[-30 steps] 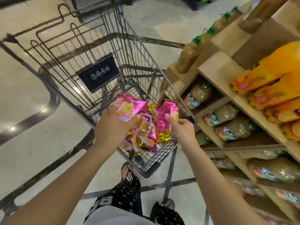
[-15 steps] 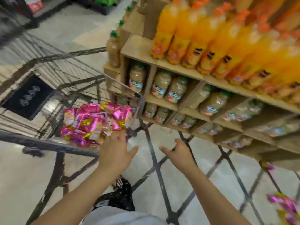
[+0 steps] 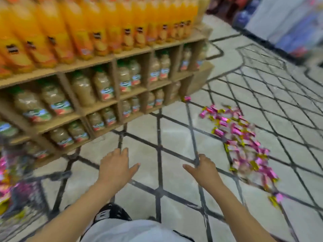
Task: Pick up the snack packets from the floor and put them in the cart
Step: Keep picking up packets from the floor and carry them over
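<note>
Snack packets (image 3: pixel 241 137): pink-gold strip on floor (image 3: pixel 174 186) off right end of shelf (image 3: pixel 97 61), long axis running from shelf corner toward person. Strip lies right of both hands. Right hand (image 3: pixel 203 172) nearer, left hand (image 3: pixel 117 169) farther. Fingers (image 3: pixel 123 153) on both hands loose, empty. Cart (image 3: pixel 57 174) at shelf's left end.

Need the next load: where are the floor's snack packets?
Head view: the snack packets lie scattered on the floor at right, beyond the right hand.
</note>
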{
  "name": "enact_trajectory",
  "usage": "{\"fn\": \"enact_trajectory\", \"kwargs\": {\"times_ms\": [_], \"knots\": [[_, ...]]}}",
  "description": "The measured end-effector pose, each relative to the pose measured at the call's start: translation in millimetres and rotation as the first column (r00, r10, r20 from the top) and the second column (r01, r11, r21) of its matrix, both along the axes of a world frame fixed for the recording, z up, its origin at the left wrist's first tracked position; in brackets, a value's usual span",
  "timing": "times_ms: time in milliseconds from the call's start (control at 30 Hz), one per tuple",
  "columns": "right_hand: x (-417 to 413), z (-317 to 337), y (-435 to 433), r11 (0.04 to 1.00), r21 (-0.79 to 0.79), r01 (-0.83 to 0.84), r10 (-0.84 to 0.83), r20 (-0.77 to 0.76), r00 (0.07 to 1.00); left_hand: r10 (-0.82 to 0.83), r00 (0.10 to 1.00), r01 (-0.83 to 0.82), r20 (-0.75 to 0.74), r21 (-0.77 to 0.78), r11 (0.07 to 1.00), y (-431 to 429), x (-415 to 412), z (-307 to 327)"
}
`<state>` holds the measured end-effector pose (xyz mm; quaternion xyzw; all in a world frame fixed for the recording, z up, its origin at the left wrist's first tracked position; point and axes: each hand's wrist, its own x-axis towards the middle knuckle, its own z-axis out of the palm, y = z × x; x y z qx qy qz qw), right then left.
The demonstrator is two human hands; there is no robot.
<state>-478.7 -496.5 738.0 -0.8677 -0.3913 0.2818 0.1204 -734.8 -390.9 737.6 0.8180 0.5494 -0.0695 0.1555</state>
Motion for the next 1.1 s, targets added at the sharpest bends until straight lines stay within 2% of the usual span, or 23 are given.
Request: {"fn": "enact_trajectory", "kwargs": {"times_ms": [167,433,567,767,900,1100], "knots": [[55,6,-59,0.964,0.048,0.26,-0.257,-0.057,0.965,-0.194,0.98,0.196,-0.036,0.069,0.978,-5,81,19],[101,-17,-65,0.88,0.011,0.475,-0.462,-0.213,0.861,-0.383,0.921,0.387,-0.065,0.054,0.92,0,160,14],[128,-29,-35,0.859,-0.01,0.512,-0.495,-0.268,0.826,-0.411,0.91,0.412,-0.049,0.021,0.911,34,191,1],[194,-31,45,0.84,0.003,0.542,-0.527,-0.232,0.818,-0.416,0.909,0.416,-0.012,0.01,0.909,123,253,-7],[236,-24,109,0.814,0.001,0.581,-0.556,-0.287,0.78,-0.403,0.915,0.403,0.026,0.006,0.915,190,291,-9],[282,-17,178,0.787,0.042,0.616,-0.585,-0.266,0.766,-0.416,0.909,0.416,0.019,-0.028,0.909,273,342,-17]]}}
